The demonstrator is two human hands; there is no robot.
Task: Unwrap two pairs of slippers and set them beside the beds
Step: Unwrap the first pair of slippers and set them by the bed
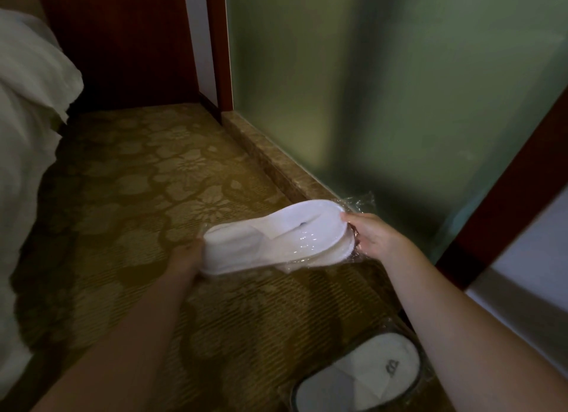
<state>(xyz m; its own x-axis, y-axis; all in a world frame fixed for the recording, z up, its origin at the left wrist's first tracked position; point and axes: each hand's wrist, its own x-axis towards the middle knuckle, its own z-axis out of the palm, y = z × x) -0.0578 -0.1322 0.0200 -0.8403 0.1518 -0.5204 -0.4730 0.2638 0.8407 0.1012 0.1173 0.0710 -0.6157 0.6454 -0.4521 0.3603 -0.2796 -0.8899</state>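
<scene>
A pair of white slippers [270, 236], stacked flat, hangs above the carpet between my hands. Clear plastic wrap [359, 204] still covers its heel end and sticks out past it. My left hand [189, 256] grips the toe end of the pair, partly hidden behind it. My right hand [373, 235] holds the heel end together with the plastic. A second pair of white slippers [359, 378] lies on the floor at the lower right, inside its clear wrap, a small dark logo on the upper.
A bed with white linen [27, 129] fills the left edge. Patterned yellow-brown carpet [138, 196] covers the floor. A marble sill [276, 162] runs under a frosted glass wall [384, 89] on the right. Dark red wood panels [123, 42] stand at the back.
</scene>
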